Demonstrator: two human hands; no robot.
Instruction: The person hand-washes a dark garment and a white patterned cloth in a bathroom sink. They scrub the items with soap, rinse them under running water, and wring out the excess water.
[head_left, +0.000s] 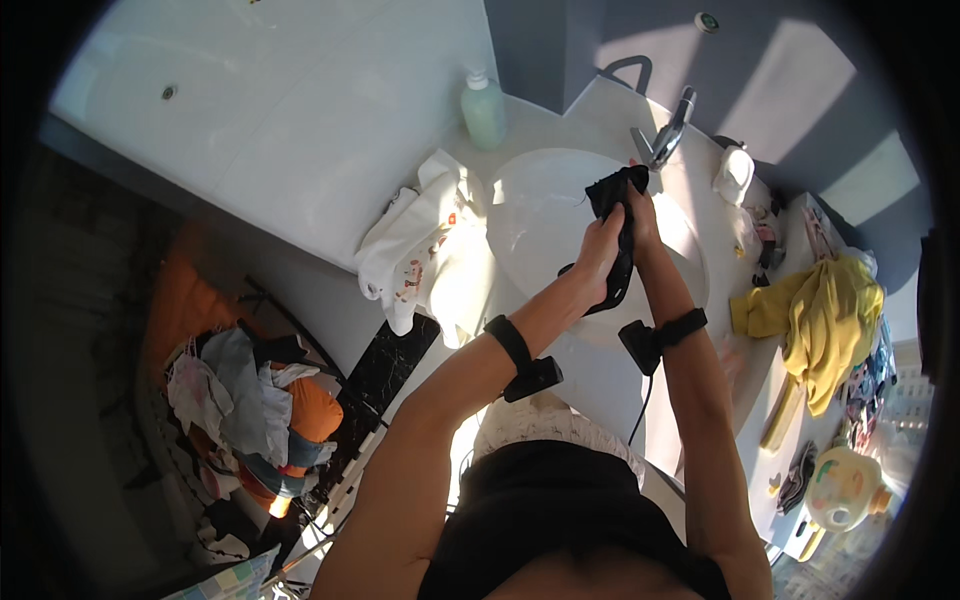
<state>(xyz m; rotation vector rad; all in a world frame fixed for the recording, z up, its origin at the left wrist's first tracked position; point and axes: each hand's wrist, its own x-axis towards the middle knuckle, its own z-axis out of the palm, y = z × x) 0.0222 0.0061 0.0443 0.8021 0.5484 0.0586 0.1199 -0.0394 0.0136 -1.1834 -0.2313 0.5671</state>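
Observation:
A bunched black cloth [606, 193], perhaps a small garment, is stretched between my hands above the white washbasin [535, 175]. My left hand [600, 247] is closed round its middle, and the lower part hangs down past the fingers. Higher up, near the tap [672, 132], my right hand [643, 208] grips the upper end. The cloth's exact kind cannot be made out. Each forearm carries a black strap with a small box on it.
A white printed garment [430, 250] lies on the counter left of the basin, with a pale green pump bottle [484, 112] behind it. To the right are a yellow garment [825, 320], a wooden brush [783, 415] and a detergent jug [840, 488]. Piled laundry [245, 390] sits lower left.

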